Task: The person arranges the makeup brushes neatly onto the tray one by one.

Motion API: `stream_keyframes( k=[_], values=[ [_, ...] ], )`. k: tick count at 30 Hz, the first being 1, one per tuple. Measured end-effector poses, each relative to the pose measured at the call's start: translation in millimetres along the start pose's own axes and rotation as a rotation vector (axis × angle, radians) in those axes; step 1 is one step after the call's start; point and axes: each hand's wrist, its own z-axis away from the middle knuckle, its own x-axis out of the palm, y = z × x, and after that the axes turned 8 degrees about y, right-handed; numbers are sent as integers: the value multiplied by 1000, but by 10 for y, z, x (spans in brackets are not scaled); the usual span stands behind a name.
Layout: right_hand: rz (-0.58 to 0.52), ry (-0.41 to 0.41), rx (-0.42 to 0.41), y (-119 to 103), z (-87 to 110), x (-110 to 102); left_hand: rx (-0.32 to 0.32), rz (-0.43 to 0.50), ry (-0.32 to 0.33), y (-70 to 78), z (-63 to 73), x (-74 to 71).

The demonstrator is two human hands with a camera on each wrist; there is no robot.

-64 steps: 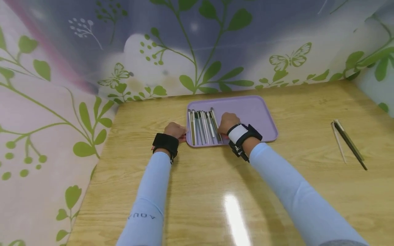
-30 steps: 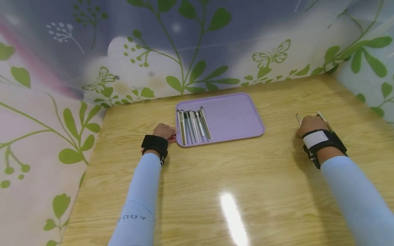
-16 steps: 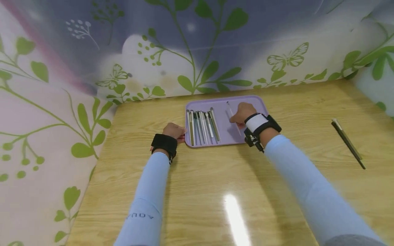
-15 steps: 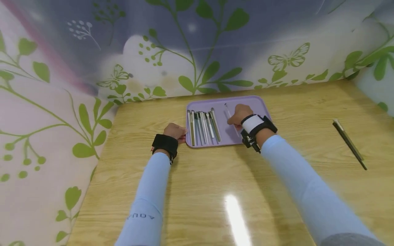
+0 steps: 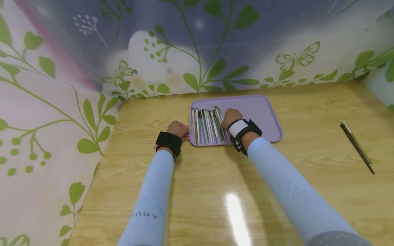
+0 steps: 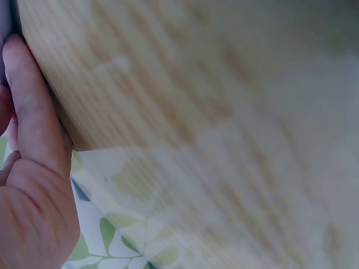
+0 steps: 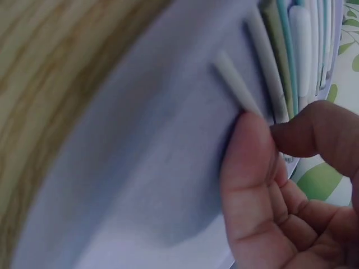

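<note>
A lavender tray (image 5: 255,118) lies on the wooden table, its left part holding a row of slim makeup brushes (image 5: 205,126). At the tray's left rim, my left hand (image 5: 178,130) grips the edge between thumb and finger; the left wrist view shows this hand (image 6: 39,151) only in part. My right hand (image 5: 231,118) is over the tray at the row's right end. Between thumb and index finger it pinches a thin white makeup brush (image 7: 235,81), angled beside the other brushes (image 7: 275,56). The fingers cover much of that brush.
Two more makeup brushes, one dark (image 5: 357,148) and one olive with a pale tip (image 5: 358,143), lie close together on the table (image 5: 197,191) at the right. A wall covering (image 5: 172,68) with leaf patterns borders the table's back and left.
The right hand went to the brushes at the right, took the white one, and carried it left over the tray to the row's end. The left hand stays at the rim.
</note>
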Motion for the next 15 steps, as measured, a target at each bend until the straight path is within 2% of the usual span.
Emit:
stream_keyframes(
  k=[3,6,8,10,13,15],
  values=[
    [-68,29,-11,112,11,-59,0,-12,-5,12,-18,-5],
    [-156,80,-13,355,92,-209,-1,-13,1,5,-29,-10],
    [-188,121,0,659,202,-343,3,-16,0,2,-24,15],
    [-153,185,-4,1029,315,-480,9,-11,-1,-4,-32,21],
    [-60,260,32,1671,501,-654,7,-6,-5,8,-44,-2],
    [24,291,98,2088,641,-741,5,-10,-9,23,-39,-16]
  ],
)
